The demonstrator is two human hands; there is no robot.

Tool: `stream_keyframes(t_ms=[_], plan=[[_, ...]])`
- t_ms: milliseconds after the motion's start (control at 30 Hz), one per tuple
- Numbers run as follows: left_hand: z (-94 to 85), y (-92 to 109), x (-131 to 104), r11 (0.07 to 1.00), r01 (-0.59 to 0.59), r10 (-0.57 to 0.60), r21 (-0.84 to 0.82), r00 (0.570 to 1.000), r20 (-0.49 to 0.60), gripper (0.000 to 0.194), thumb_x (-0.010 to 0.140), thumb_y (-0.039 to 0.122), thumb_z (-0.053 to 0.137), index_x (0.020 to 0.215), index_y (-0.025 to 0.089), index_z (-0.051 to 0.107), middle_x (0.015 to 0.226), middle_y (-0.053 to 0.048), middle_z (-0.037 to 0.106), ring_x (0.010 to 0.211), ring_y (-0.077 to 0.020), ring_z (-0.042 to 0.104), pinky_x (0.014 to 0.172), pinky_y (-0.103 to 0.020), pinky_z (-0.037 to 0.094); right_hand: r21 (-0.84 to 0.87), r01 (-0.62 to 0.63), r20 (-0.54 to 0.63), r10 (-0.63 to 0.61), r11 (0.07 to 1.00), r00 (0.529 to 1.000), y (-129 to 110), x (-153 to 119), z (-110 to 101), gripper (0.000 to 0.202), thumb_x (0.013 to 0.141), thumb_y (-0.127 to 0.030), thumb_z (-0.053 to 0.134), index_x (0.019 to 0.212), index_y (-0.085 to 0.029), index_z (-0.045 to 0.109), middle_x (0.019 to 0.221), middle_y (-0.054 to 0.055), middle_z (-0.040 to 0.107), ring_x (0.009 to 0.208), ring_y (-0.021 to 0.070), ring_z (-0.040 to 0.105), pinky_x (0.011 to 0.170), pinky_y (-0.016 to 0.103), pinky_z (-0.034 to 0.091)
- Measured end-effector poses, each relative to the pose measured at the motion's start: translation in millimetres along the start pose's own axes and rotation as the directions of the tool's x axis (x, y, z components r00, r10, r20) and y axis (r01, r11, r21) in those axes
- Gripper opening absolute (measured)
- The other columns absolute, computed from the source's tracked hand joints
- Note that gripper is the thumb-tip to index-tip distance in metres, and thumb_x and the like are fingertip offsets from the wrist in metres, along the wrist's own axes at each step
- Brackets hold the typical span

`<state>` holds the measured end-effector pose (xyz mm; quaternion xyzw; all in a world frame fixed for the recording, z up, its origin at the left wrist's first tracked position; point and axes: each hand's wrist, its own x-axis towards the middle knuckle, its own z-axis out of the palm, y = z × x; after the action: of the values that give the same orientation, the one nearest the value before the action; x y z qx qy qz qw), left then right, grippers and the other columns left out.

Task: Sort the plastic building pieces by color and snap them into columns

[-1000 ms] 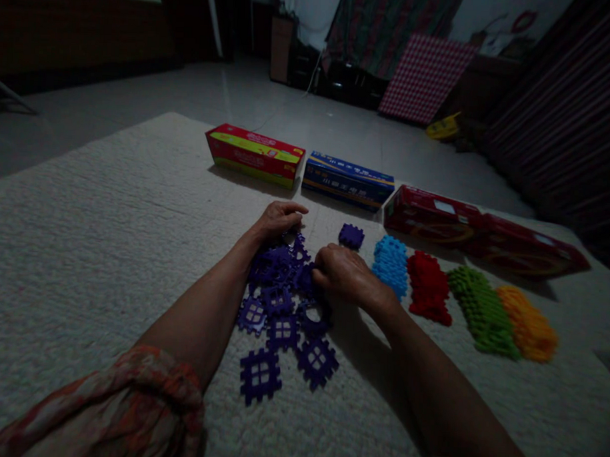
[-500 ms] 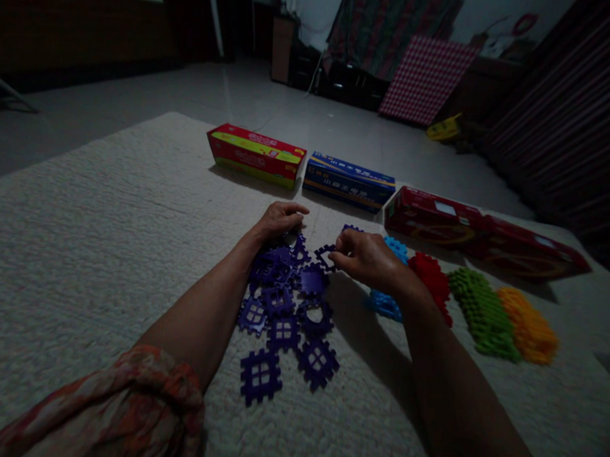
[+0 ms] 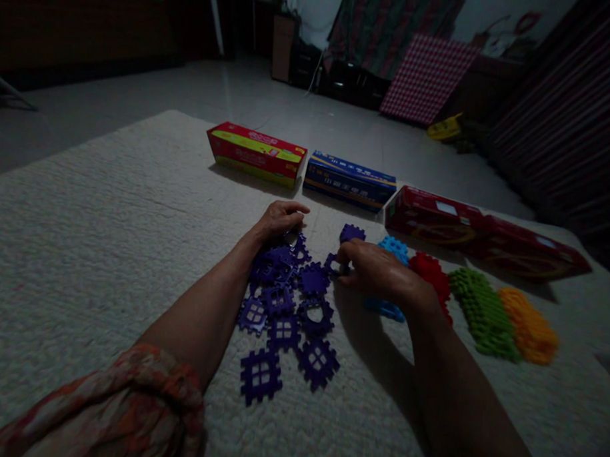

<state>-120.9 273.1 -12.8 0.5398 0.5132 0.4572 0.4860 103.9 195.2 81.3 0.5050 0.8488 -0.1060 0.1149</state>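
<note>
Several purple notched tiles (image 3: pixel 283 330) lie spread and overlapping on the pale mat, some with window cut-outs. My left hand (image 3: pixel 284 218) rests at the far edge of this pile, fingers bent over a tile partly hidden under it; whether it grips anything is unclear. To the right of the pile, my right hand (image 3: pixel 371 264) has its thumb and fingers around a purple tile with an opening (image 3: pixel 335 264). Just beyond those fingers lies another purple piece (image 3: pixel 352 233).
Blue (image 3: pixel 394 247), red (image 3: pixel 430 276), green (image 3: pixel 483 315) and orange (image 3: pixel 528 325) tile stacks lie to the right. Behind stand a red-yellow box (image 3: pixel 256 155), a blue box (image 3: pixel 349 182) and dark red boxes (image 3: pixel 435 220) along the mat (image 3: pixel 109 248).
My right hand has moved slightly right and nearer, and the tile at its fingers has shifted right. The purple piece beyond it is now more visible. My left hand has stayed in place.
</note>
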Motion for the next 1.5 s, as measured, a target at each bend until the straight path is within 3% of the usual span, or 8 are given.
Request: stream_keyframes(t_ms=[167, 333, 833, 1067, 1300, 1500], plan=[[0.2, -2, 1, 1.0, 0.005, -0.005, -0.009, 1.0, -0.001, 0.032, 0.076, 0.017, 0.065, 0.106, 0.011, 0.074, 0.061, -0.001, 0.066, 0.066, -0.0147, 0.069, 0.068, -0.026, 0.054, -0.012, 0.03, -0.017, -0.031, 0.999, 0.999, 8, -1, 2, 0.034, 0.083, -0.023, 0.073, 0.116, -0.019, 0.063, 0.116, 0.01, 0.065, 0.106, 0.0252, 0.063, 0.083, 0.03, 0.045], [1.7, 4, -1, 1.0, 0.02, -0.02, 0.018, 1.0, -0.015, 0.032, 0.076, 0.014, 0.062, 0.105, 0.011, 0.074, 0.061, 0.0, 0.066, 0.062, -0.012, 0.066, 0.066, -0.025, 0.053, 0.0, 0.06, -0.001, -0.06, 0.998, 0.998, 1, 6, 11, 0.028, 0.084, -0.023, 0.071, 0.111, -0.018, 0.064, 0.117, 0.012, 0.063, 0.102, 0.0241, 0.063, 0.081, 0.03, 0.044], [1.4, 0, 0, 0.999, 0.022, -0.022, 0.039, 1.0, -0.004, 0.032, 0.078, 0.016, 0.061, 0.107, 0.012, 0.074, 0.065, -0.003, 0.069, 0.065, -0.0129, 0.068, 0.06, -0.022, 0.048, 0.05, -0.011, 0.041, 0.009, 0.999, 0.999, 1, 3, 9, 0.026, 0.082, -0.022, 0.071, 0.106, -0.018, 0.066, 0.113, 0.012, 0.063, 0.099, 0.0241, 0.063, 0.081, 0.03, 0.044], [0.3, -4, 3, 1.0, 0.005, -0.005, 0.025, 1.0, -0.003, 0.031, 0.075, 0.017, 0.064, 0.104, 0.013, 0.074, 0.062, -0.001, 0.067, 0.064, -0.0136, 0.068, 0.059, -0.022, 0.048, -0.054, -0.103, -0.057, 0.1, 0.993, 0.993, 5, 0, 4, 0.029, 0.085, -0.024, 0.072, 0.112, -0.019, 0.062, 0.12, 0.013, 0.06, 0.105, 0.0252, 0.061, 0.086, 0.032, 0.046], [1.2, -2, 1, 1.0, 0.008, -0.008, 0.03, 1.0, -0.007, 0.03, 0.076, 0.015, 0.064, 0.105, 0.012, 0.074, 0.061, -0.002, 0.067, 0.058, -0.0108, 0.063, 0.058, -0.023, 0.048, -0.077, -0.063, -0.119, 0.054, 0.995, 0.991, 12, 5, 16, 0.025, 0.086, -0.022, 0.067, 0.109, -0.021, 0.059, 0.121, 0.011, 0.06, 0.106, 0.0253, 0.058, 0.087, 0.033, 0.047], [1.5, 1, 0, 1.0, 0.014, -0.014, 0.02, 1.0, -0.013, 0.03, 0.076, 0.015, 0.063, 0.104, 0.011, 0.074, 0.062, -0.001, 0.067, 0.061, -0.0111, 0.064, 0.063, -0.024, 0.051, -0.072, -0.068, -0.129, 0.058, 0.995, 0.99, 9, 5, 13, 0.027, 0.086, -0.022, 0.068, 0.111, -0.02, 0.061, 0.124, 0.013, 0.058, 0.106, 0.0263, 0.059, 0.088, 0.034, 0.046]])
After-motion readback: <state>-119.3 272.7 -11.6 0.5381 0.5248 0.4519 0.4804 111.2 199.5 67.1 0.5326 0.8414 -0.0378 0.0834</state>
